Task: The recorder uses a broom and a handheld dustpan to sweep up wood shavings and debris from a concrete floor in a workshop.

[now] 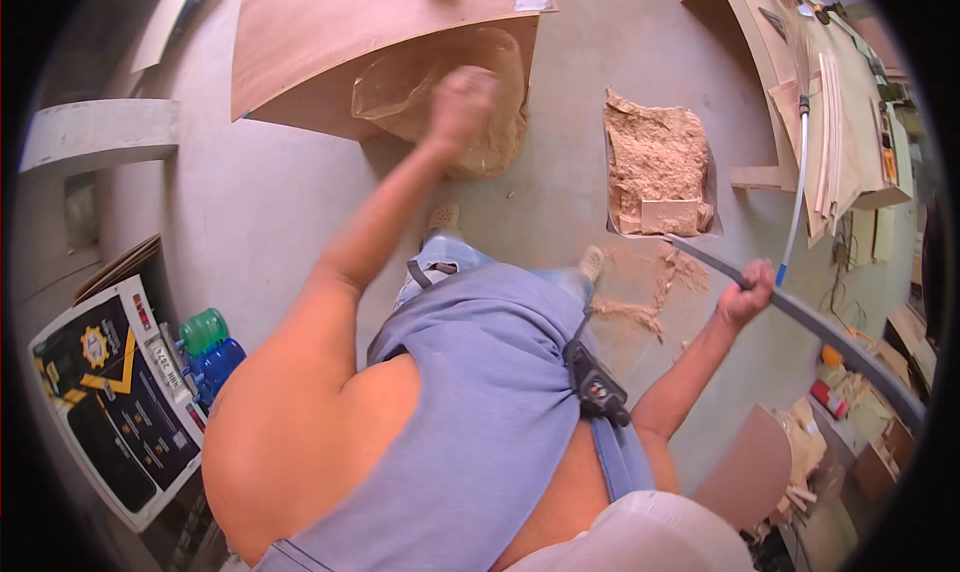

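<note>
A clear plastic bag [388, 94] hangs open beside the wooden panel ahead of me. My left hand [465, 100] is closed over the bag and appears to grip its plastic; the fingers are slightly blurred. Out to the right, my right hand [748, 294] wraps around a long dark grey pole [835, 340]. The pole's far end meets the near edge of a wide, shallow scoop [712, 194] lying on the floor. Heaped in the scoop are wood shavings [657, 157], with a small flat wood piece [670, 216] on their near side.
Loose shavings [640, 315] lie on the floor near my right foot. A large wooden panel-topped piece [390, 12] stands ahead. On the right is a workbench [752, 82] with stacked strips and tools. Water jugs [213, 357] and a printed board [115, 402] stand at left.
</note>
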Demonstrator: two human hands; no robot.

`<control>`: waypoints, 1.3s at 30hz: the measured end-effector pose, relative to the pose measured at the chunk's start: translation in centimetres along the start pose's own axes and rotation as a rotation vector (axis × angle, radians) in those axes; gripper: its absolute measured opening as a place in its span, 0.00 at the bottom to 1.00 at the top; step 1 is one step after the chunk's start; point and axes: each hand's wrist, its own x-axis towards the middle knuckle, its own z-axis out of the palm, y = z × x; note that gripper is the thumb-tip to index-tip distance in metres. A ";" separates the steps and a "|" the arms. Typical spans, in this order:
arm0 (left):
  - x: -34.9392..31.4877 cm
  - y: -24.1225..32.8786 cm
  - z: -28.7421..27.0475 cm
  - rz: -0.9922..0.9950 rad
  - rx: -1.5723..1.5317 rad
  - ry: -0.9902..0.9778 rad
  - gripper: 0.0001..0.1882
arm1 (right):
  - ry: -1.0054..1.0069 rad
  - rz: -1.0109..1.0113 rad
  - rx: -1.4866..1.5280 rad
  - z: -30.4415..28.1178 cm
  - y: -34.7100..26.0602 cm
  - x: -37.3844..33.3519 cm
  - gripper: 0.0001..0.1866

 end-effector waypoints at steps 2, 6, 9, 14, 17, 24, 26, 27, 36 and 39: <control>6.4 -10.6 -6.1 0.052 0.271 0.248 0.14 | 0.084 0.008 0.010 2.5 -3.6 -1.9 0.19; 11.2 -13.0 -6.3 -0.146 0.438 0.029 0.23 | 0.150 -0.009 -0.042 6.5 -7.7 -2.2 0.20; 12.0 -12.2 0.5 -0.096 0.459 -0.171 0.26 | 0.192 0.001 -0.045 6.1 -8.1 -0.8 0.21; 12.6 -15.2 12.8 -0.175 0.501 -0.452 0.13 | 0.205 0.028 -0.011 6.0 -8.0 0.5 0.21; 8.0 -13.9 17.0 0.150 0.467 -0.752 0.12 | 0.240 0.041 0.030 4.7 -8.2 1.0 0.21; 8.7 -11.8 14.5 0.088 0.322 -0.995 0.21 | 0.093 0.042 0.068 3.5 -8.7 2.5 0.21; 12.5 -11.8 13.4 0.494 0.379 -0.408 0.28 | 0.043 0.038 0.087 3.6 -8.8 2.6 0.21; 13.3 -12.0 13.7 0.496 0.495 -0.288 0.29 | 0.009 0.040 0.089 3.2 -8.8 2.8 0.21; 16.7 -18.3 20.3 0.184 0.673 -0.418 0.17 | -0.070 0.110 0.104 2.6 -8.7 2.6 0.23; 15.5 -15.4 21.6 -0.012 0.532 -0.377 0.15 | -0.094 0.157 0.152 1.5 -8.6 2.6 0.23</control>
